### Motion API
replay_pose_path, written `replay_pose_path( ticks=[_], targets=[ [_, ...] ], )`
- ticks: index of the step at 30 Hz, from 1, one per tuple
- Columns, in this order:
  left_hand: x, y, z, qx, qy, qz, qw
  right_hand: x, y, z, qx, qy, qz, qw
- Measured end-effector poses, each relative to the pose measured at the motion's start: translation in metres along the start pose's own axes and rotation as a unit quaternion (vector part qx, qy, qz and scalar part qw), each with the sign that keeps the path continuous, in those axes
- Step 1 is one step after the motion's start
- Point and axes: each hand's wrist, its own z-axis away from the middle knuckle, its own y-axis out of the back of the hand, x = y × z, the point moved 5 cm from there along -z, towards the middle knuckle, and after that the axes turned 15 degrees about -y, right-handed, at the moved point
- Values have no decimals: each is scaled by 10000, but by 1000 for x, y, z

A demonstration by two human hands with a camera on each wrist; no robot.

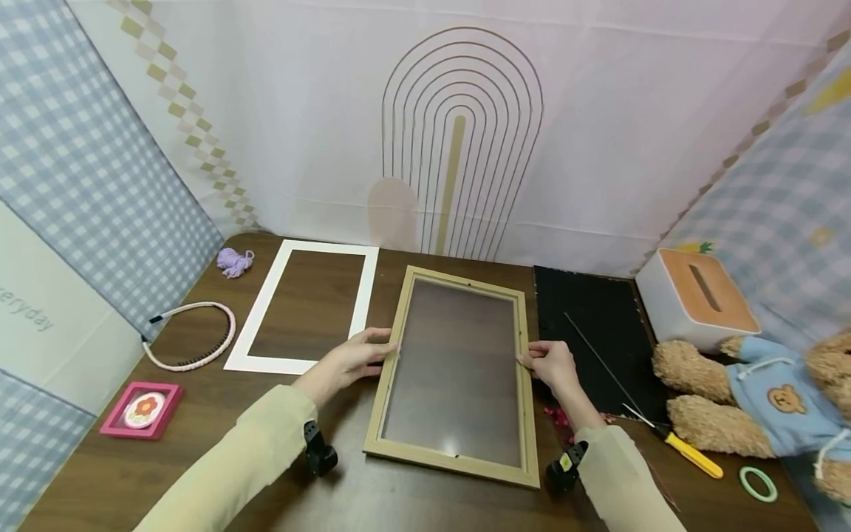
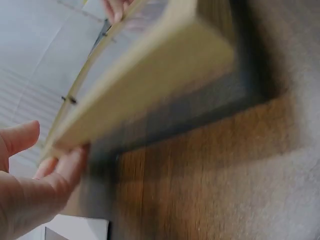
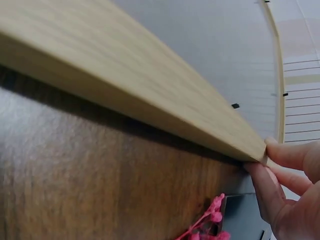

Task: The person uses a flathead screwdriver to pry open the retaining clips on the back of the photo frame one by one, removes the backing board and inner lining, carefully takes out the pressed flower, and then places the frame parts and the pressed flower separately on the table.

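Observation:
A light wooden picture frame [image 1: 380,414] with a clear pane [image 1: 459,369] is held at both long sides, tilted, with part of it raised off the table. My left hand [image 1: 351,363] holds its left side; the left wrist view has the fingers [image 2: 70,165] under the edge and the thumb apart from the wood. On the opposite side my right hand [image 1: 555,365] pinches the rim, thumb and fingers [image 3: 287,155] on either face in the right wrist view. Small dark tabs [image 3: 235,106] stick out along the frame's inner edge.
Left lie a white mat border [image 1: 261,325], a headband [image 1: 229,325], purple yarn [image 1: 234,262] and a pink box [image 1: 159,421]. Right are a black backing board [image 1: 565,295], a yellow-handled screwdriver [image 1: 694,454], pink dried flowers [image 3: 216,216], a green ring [image 1: 771,488], a tissue box [image 1: 665,303] and a teddy bear [image 1: 771,391].

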Motion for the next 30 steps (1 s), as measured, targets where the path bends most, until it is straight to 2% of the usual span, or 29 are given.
replay_pose_path(
  ticks=[3,8,14,16,19,21,24,27,30],
  targets=[
    [3,3,0,-168,5,365,9992,0,-4,0,-161,-43,-141,9998],
    [5,-3,-2,-717,-78,816,9940,2,-6,-1,-194,-82,-159,9997],
    [2,-6,-2,-830,-133,1052,9909,1,-5,1,-197,67,-66,9998],
    [1,-6,-2,-804,-148,1113,9904,-2,-4,5,-4,328,156,9993],
    [1,-6,-1,-770,-202,1175,9899,-12,-5,16,368,965,478,9935],
    [1,-5,-1,-750,-231,1184,9899,-23,-9,27,531,1580,625,9840],
    [2,-5,-1,-709,-252,1182,9901,-40,-26,46,118,2458,591,9674],
    [2,-5,-2,-673,-243,1119,9911,-55,-49,67,-572,3273,731,9403],
    [0,-5,-4,-690,-237,949,9928,-64,-72,88,-1191,3878,1156,9067]
  ],
)
